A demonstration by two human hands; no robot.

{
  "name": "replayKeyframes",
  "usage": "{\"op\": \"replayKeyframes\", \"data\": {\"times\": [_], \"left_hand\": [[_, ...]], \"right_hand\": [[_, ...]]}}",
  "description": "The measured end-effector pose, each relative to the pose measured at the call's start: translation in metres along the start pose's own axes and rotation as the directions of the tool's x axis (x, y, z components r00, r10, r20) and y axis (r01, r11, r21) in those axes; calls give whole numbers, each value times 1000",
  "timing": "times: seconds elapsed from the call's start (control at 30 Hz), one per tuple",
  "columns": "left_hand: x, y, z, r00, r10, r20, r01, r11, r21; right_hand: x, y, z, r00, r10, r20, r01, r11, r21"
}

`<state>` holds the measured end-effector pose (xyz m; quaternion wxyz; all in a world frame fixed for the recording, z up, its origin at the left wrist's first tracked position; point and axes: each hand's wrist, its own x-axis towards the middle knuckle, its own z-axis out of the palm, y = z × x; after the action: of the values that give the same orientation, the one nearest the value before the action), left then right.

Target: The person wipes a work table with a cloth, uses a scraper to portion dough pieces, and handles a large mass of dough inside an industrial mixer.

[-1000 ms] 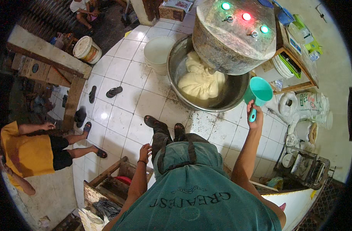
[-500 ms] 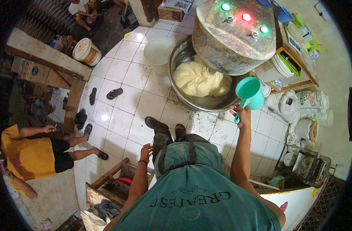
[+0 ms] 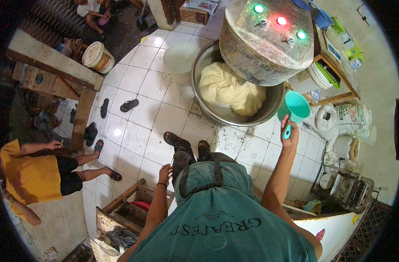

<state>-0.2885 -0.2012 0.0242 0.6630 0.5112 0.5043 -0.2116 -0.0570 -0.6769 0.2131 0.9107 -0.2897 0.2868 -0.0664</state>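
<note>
My right hand (image 3: 289,134) is closed round the handle of a teal plastic water dipper (image 3: 298,106). The dipper is just off the right rim of a large steel mixing bowl (image 3: 211,114), with its mouth facing up. In that bowl lies a big lump of pale dough (image 3: 231,89), under the grey drum-shaped mixer head (image 3: 269,48). Down at my left side hangs my left hand (image 3: 165,174), empty, with its fingers loosely apart. Nothing touches it.
A white bucket (image 3: 181,65) stands left of the bowl. To the right are a wooden shelf (image 3: 339,78) with tubs and white sacks (image 3: 352,118). Behind my left hand is a wooden crate (image 3: 120,201). A person in a yellow shirt (image 3: 31,172) is at the left; loose sandals (image 3: 129,105) lie on the tiles.
My right hand has moved the dipper rightward, from over the bowl's rim to outside it. The dough has shifted and turned in the bowl. My left hand stays put.
</note>
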Motion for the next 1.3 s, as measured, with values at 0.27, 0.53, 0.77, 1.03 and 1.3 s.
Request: {"op": "replayKeyframes", "data": {"times": [0.27, 0.53, 0.77, 1.03, 1.3], "left_hand": [[13, -6, -3, 1000, 8, 3, -8, 1000, 18], [15, -8, -3, 1000, 9, 12, -8, 1000, -6], [10, -8, -3, 1000, -6, -1, 6, 1000, -20], [0, -1, 3, 1000, -3, -29, 3, 1000, -23], [17, -12, -3, 1000, 23, 19, -22, 999, -23]], "right_hand": [[-13, 20, 4, 978, -195, -72, 127, 837, -532], [-8, 42, 8, 996, -36, -83, -15, 839, -545], [5, 24, -7, 998, 58, 35, -50, 979, -196], [-4, 23, 9, 981, -176, -85, 127, 902, -413], [3, 56, -2, 998, -64, -6, 44, 741, -670]]}}
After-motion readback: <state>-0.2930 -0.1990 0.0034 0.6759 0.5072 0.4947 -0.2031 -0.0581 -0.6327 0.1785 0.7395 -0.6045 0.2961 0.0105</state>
